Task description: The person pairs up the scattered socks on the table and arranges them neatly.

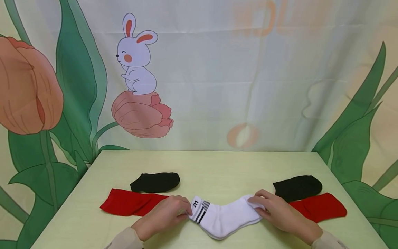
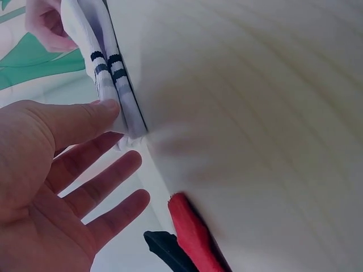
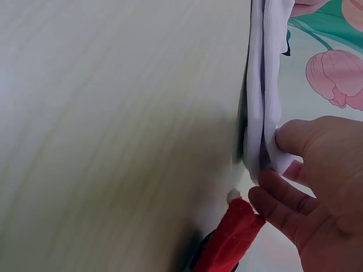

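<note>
Two white socks [image 1: 222, 219] lie one on top of the other at the front of the table, with black stripes and a dark mark on the cuff. At the cuff end, my left hand [image 1: 166, 213] pinches the upper sock between thumb and index finger; its other fingers are spread apart in the left wrist view. The right hand [image 1: 278, 211] pinches the upper sock's toe end, which is lifted and folded a little. In the right wrist view the two layers [image 3: 264, 85] show a narrow gap between them.
A red sock [image 1: 130, 202] and a black sock [image 1: 157, 182] lie on the left, the red one partly behind my left hand. Another red sock [image 1: 324, 207] and black sock [image 1: 298, 187] lie on the right. A printed cloth [image 1: 202, 86] hangs behind the table [image 1: 224, 169].
</note>
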Demonstrator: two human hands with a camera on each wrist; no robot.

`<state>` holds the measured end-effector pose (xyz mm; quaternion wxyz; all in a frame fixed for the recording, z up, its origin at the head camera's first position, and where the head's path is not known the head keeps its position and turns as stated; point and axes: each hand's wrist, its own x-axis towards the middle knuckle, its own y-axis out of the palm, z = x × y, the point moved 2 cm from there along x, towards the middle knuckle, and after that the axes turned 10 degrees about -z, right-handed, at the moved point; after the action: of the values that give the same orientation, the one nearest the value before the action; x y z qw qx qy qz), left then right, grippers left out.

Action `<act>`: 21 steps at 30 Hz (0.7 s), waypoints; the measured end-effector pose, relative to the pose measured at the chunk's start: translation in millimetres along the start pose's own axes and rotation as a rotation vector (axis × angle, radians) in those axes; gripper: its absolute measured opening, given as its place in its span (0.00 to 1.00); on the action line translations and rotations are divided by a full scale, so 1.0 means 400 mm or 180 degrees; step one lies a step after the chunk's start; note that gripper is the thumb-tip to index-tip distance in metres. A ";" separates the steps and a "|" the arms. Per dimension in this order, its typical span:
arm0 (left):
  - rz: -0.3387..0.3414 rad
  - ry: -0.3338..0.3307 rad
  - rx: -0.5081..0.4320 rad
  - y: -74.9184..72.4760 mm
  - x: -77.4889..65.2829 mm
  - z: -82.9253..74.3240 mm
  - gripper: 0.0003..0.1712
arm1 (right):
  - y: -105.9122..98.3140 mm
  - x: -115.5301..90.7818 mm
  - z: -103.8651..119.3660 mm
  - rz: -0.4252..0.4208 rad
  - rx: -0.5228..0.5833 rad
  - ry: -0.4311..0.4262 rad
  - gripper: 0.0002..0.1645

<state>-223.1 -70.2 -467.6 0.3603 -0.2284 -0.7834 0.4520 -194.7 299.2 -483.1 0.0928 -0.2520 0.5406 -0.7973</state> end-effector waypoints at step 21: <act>0.0091 -0.0141 -0.0094 0.001 0.006 -0.001 0.03 | -0.006 0.001 0.025 -0.0028 -0.0488 -0.0122 0.26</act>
<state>-224.5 -68.0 -467.0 0.3329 -0.2348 -0.7945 0.4504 -189.9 291.8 -477.7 0.0800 -0.2760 0.5970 -0.7490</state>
